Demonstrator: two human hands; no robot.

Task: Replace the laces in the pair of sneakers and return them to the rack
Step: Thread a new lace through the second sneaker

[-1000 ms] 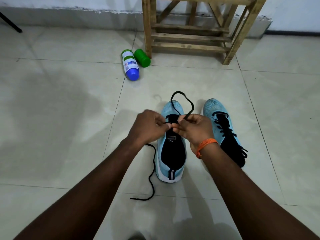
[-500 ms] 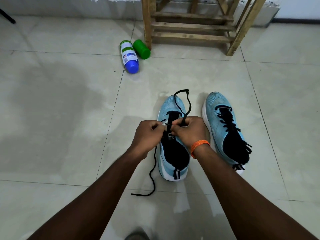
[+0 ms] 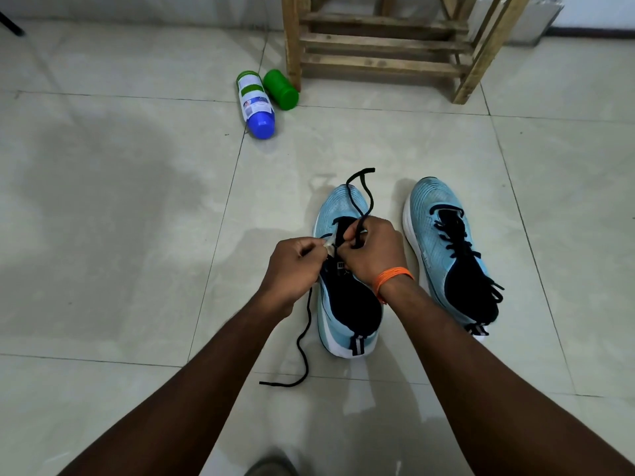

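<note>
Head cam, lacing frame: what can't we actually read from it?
- Eyelets of the sneaker being laced: head view, covered by the left hand and right hand; where the black lace enters is unreadable.
- Wooden rack: upper part cut off by the top edge.
- Blue-capped bottle: label text too small.
- Grey object: cut off by the bottom edge, unidentifiable.

We see thru 1 cam only: head-worn, wide-angle, facing fwd & steeply down at the tiled floor (image 3: 103, 235). It sits close above the left hand (image 3: 292, 266) & right hand (image 3: 372, 252), both mid-frame, w/ forearms (image 3: 213, 379) running in from the bottom edge. Far end of view reaches the wooden rack (image 3: 378, 46) by the wall (image 3: 601, 8), its upper part cut off at top.
</note>
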